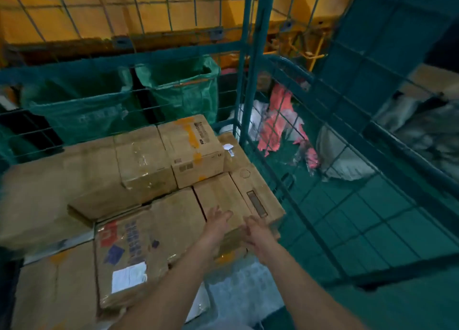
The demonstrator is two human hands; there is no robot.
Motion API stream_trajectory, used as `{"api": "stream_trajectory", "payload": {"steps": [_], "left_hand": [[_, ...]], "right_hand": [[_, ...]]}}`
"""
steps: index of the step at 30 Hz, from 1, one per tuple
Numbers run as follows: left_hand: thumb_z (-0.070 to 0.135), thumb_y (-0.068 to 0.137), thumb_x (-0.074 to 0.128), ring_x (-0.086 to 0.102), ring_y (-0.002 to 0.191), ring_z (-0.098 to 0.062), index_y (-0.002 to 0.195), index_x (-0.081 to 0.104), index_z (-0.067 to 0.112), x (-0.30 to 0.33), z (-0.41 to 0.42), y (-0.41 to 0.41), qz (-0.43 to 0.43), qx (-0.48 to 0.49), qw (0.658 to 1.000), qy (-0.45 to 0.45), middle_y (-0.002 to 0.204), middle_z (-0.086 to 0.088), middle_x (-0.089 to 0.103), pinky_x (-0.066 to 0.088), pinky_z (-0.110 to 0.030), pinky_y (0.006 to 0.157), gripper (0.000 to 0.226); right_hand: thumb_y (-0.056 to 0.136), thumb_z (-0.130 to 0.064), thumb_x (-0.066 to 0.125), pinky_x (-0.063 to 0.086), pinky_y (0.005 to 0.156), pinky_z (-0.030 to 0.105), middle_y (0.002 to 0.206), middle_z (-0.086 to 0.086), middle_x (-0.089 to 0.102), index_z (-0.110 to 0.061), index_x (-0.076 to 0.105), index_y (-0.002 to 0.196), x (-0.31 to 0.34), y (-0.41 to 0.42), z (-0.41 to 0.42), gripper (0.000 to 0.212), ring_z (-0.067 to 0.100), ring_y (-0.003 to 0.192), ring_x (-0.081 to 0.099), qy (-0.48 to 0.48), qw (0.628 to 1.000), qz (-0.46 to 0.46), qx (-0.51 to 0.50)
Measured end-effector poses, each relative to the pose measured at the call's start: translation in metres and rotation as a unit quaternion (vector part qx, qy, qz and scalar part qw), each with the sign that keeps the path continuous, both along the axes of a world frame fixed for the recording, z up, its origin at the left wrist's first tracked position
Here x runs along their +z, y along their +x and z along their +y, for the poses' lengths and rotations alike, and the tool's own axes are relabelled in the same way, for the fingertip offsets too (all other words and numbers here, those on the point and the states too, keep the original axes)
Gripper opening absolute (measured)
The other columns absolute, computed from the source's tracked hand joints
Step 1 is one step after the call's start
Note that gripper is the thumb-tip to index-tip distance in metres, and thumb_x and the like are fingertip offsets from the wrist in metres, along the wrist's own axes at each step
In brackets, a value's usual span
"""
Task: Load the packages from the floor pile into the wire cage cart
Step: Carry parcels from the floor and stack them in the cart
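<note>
Both grips are hovering wide and empty: the left hand (pixel 218 218) and right hand (pixel 253 231) are reaching with loose fingers over the cardboard box (pixel 223 200) at 12 o'clock, lying among stacked boxes inside the wire cage cart (pixel 250 81). It looks stiff, taped, moderately heavy; taking opposite bottom edges seems best.

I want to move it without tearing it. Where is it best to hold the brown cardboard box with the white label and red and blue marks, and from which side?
Probably by its two long side edges, one hand on each, from the near end. The brown cardboard box with the white label lies flat with its top free, and its near end overhangs toward the person.
</note>
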State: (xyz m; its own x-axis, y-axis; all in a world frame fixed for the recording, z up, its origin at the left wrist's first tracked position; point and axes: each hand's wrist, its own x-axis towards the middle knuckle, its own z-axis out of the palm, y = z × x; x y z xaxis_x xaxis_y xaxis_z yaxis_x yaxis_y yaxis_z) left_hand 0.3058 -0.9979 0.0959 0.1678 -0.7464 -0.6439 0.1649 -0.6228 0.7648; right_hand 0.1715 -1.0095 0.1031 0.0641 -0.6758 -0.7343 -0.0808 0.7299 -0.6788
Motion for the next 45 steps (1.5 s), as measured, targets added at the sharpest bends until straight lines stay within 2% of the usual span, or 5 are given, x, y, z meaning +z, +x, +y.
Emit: {"api": "stream_trajectory", "payload": {"steps": [4,17,21,37,45], "left_hand": [[0.049,0.093,0.066,0.034,0.146,-0.025,0.161,0.023,0.026,-0.011,0.042,-0.008,0.037,-0.051,0.998,0.018,0.165,0.000,0.028,0.032,-0.044,0.117,0.084],[0.044,0.102,0.057,0.038,0.146,-0.026,0.160,0.027,0.028,-0.065,0.146,-0.111,0.015,-0.337,0.935,0.105,0.164,0.002,0.032,0.036,-0.041,0.115,0.067],[0.036,0.106,0.054,0.044,0.140,-0.023,0.161,0.025,0.023,-0.065,0.179,-0.155,0.023,-0.410,0.904,0.118,0.158,0.001,0.037,0.045,-0.025,0.077,0.064],[0.053,0.095,0.062,0.041,0.142,-0.024,0.157,0.035,0.032,-0.073,0.358,-0.275,-0.037,-0.682,0.720,0.123,0.161,0.004,0.038,0.031,-0.041,0.115,0.070],[0.048,0.099,0.061,0.044,0.140,-0.024,0.158,0.033,0.029,-0.062,0.459,-0.302,-0.065,-0.733,0.670,0.102,0.159,0.002,0.041,0.031,-0.042,0.116,0.068]], "right_hand": [[0.109,-0.030,0.046,0.052,0.102,0.046,0.121,0.017,0.065,-0.022,0.052,0.133,-0.006,-0.003,0.069,0.026,0.041,0.116,0.064,0.012,0.995,-0.027,-0.093],[0.106,-0.033,0.053,0.058,0.088,0.038,0.112,0.012,0.065,-0.017,0.052,0.130,-0.043,-0.090,0.246,0.029,0.021,0.093,0.063,0.080,0.904,-0.017,-0.419],[0.106,-0.032,0.054,0.057,0.084,0.036,0.110,0.008,0.065,-0.020,0.052,0.127,-0.048,-0.117,0.293,0.024,0.025,0.106,0.067,0.103,0.851,-0.013,-0.514],[0.110,-0.028,0.043,0.035,0.058,0.027,0.138,0.037,0.050,-0.020,0.053,0.129,-0.052,-0.151,0.523,0.023,0.027,0.076,0.058,0.072,0.653,-0.109,-0.746],[0.108,-0.032,0.049,0.043,0.114,0.049,0.133,0.015,0.062,-0.016,0.055,0.126,-0.052,-0.174,0.627,0.024,0.033,0.120,0.063,0.074,0.576,-0.105,-0.807]]}}
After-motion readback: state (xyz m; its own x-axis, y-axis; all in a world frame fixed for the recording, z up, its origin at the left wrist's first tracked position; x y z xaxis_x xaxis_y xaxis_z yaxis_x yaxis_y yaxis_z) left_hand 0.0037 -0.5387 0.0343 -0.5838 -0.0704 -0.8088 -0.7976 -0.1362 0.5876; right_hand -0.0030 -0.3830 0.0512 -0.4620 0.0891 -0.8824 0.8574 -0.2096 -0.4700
